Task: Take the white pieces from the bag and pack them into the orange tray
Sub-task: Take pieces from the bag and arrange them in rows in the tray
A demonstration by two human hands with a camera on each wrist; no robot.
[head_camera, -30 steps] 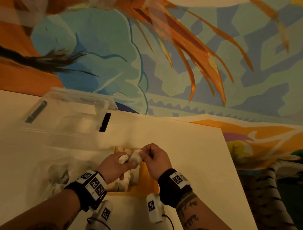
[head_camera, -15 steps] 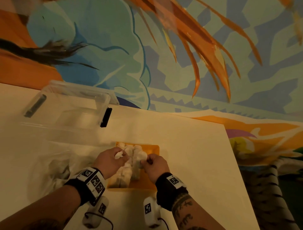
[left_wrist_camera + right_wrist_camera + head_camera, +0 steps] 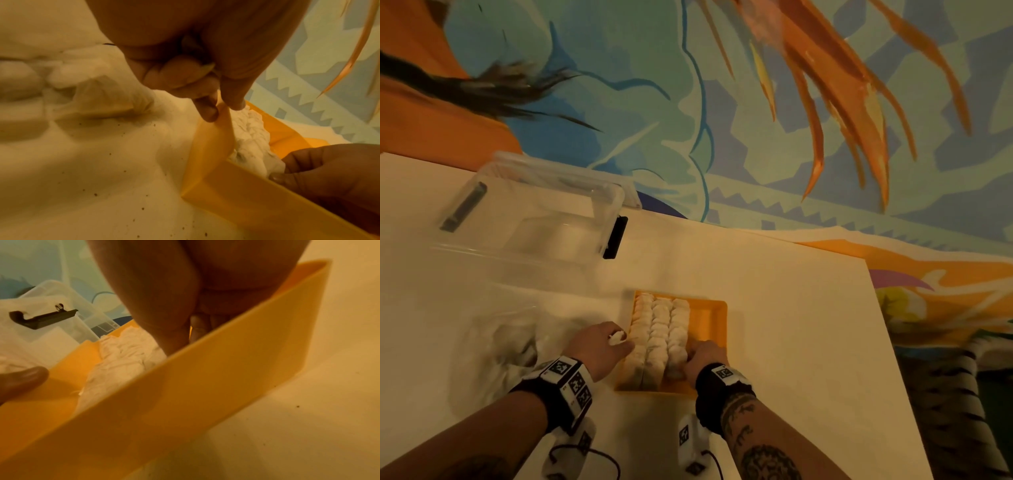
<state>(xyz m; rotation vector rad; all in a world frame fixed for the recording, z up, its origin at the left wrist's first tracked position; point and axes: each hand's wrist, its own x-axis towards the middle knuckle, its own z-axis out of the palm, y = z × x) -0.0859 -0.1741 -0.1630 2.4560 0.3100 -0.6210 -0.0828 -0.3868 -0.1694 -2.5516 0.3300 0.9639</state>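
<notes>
Orange tray [image 3: 710, 310] between both hands

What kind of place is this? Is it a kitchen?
Hard to say; it looks more like a packing table in a painted room. A colourful mural covers the wall, and a clear plastic bin sits nearby.

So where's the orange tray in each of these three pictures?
Head: tray low centre, between both hands.
Left wrist: its corner and wall at lower right.
Right wrist: its near wall crosses the picture diagonally.
Shared landmark: the white pieces inside it.
</notes>
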